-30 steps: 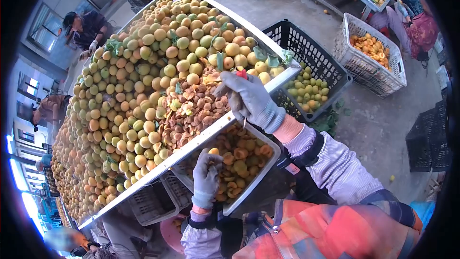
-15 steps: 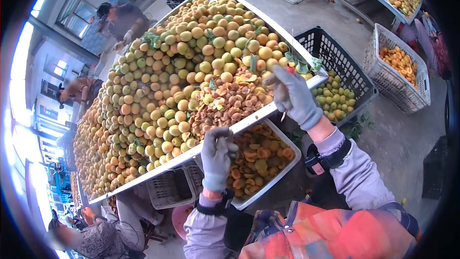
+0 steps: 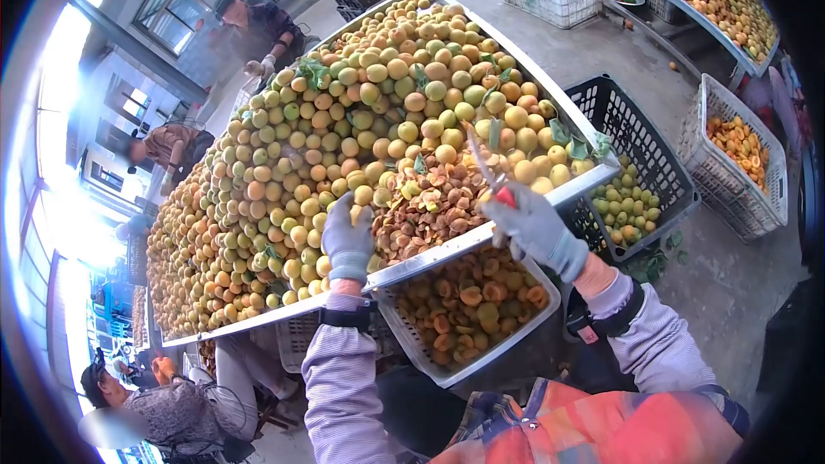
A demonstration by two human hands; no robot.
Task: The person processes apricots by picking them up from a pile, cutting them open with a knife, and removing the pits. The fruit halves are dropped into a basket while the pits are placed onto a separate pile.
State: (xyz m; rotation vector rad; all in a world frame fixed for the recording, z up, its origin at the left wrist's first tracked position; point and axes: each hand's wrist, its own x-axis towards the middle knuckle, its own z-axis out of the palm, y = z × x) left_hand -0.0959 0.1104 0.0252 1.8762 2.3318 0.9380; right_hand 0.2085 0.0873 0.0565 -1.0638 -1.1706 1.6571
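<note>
My left hand (image 3: 348, 238), in a grey glove, reaches over the table's near rim to the whole apricots (image 3: 296, 206). Its fingers are stretched forward with the thumb apart, and I see nothing held in it. In my right hand (image 3: 534, 225), also gloved, is a knife (image 3: 479, 155) with a red handle, its blade pointing up and left over the fruit. Between the hands lies a heap of brown apricot pits (image 3: 430, 206) with some torn flesh. Below the rim, a white crate (image 3: 507, 337) holds halved apricots (image 3: 468, 305).
The table's white rim (image 3: 455, 251) runs in front of me. To the right stand a black crate (image 3: 675, 163) with green fruit and a white crate (image 3: 748, 198) with orange pieces. Another fruit table (image 3: 748, 60) is behind. Co-workers (image 3: 258, 30) sit along the far and left sides.
My left hand has moved from the near rim forward and left onto the apricots, its fingers extending. My right hand has come lower, and the knife blade now shows over the pits. The view has shifted.
</note>
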